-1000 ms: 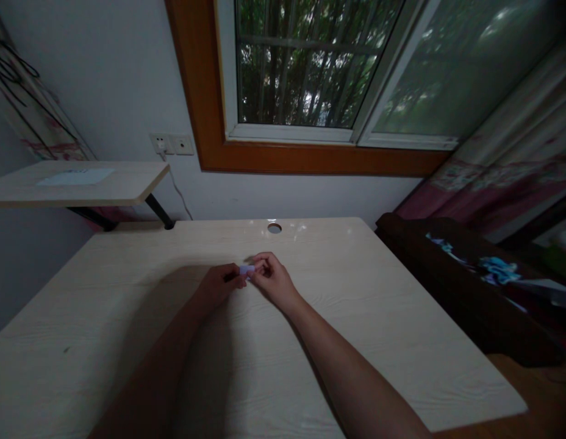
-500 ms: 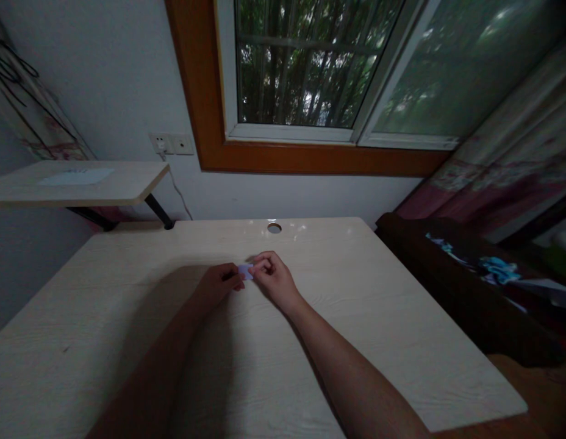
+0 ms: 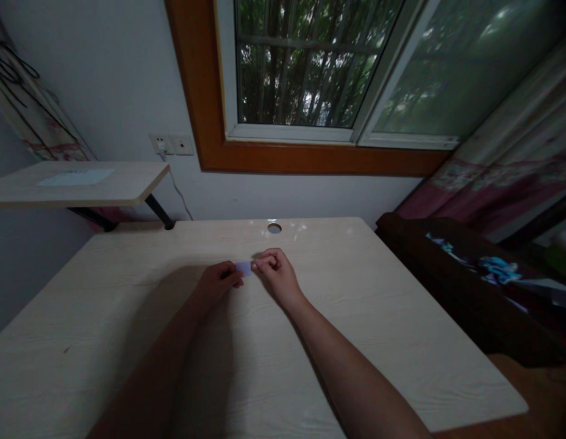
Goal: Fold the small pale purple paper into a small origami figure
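A small pale purple piece of paper (image 3: 244,268) is between my hands, over the far middle part of the desk (image 3: 356,317). My left hand (image 3: 218,278) pinches its left edge between thumb and fingers. At the paper's right edge are the closed thumb and fingertips of my right hand (image 3: 279,273), seemingly pinching its corner. The other fingers of that hand are curled. Both forearms reach in from the near side, and a shadow falls around the left one.
A round cable hole (image 3: 274,228) is near the desk's back edge. At left, a raised shelf (image 3: 127,183) on black legs carries a sheet of paper (image 3: 77,177). To the right stands a dark brown piece of furniture (image 3: 438,274) with blue cloth (image 3: 499,268) on it.
My right hand has shifted slightly right, its fingers now at the paper's edge, so more of the paper shows. The left hand has barely moved.
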Motion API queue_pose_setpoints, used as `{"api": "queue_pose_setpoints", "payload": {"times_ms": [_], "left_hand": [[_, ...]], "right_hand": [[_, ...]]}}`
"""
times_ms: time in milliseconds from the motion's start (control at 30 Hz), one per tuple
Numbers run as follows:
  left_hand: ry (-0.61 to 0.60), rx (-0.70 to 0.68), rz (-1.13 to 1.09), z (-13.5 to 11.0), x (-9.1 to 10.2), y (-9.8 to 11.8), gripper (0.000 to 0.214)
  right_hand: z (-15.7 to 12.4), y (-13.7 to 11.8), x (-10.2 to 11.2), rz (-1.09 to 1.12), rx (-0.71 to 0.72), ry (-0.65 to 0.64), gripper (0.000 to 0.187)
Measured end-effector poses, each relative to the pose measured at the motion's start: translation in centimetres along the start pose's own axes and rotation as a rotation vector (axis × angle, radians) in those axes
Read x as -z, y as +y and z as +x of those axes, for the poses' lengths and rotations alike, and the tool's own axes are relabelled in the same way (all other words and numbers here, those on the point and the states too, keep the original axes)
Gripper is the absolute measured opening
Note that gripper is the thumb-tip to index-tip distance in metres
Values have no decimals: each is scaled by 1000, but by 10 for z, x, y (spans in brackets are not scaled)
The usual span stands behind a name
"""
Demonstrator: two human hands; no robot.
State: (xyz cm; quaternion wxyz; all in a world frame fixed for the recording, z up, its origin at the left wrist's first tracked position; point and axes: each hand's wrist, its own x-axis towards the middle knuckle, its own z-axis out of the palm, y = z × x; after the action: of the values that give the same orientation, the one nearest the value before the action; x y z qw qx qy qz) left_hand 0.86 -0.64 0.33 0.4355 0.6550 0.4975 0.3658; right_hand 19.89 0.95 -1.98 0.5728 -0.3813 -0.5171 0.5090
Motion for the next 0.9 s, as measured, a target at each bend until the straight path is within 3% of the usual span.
{"api": "queue_pose_setpoints", "payload": {"times_ms": [300, 567, 900], "left_hand": [[5, 6, 44, 2, -2, -2, 29], [-77, -21, 122, 3, -3, -3, 33], [-56, -25, 106, 3, -4, -5, 29]], "right_hand": [[-4, -7, 0, -131, 5, -111, 28], [-3, -4, 1, -121, 23, -99, 27], [-4, -6, 0, -148, 37, -108, 26]]}}
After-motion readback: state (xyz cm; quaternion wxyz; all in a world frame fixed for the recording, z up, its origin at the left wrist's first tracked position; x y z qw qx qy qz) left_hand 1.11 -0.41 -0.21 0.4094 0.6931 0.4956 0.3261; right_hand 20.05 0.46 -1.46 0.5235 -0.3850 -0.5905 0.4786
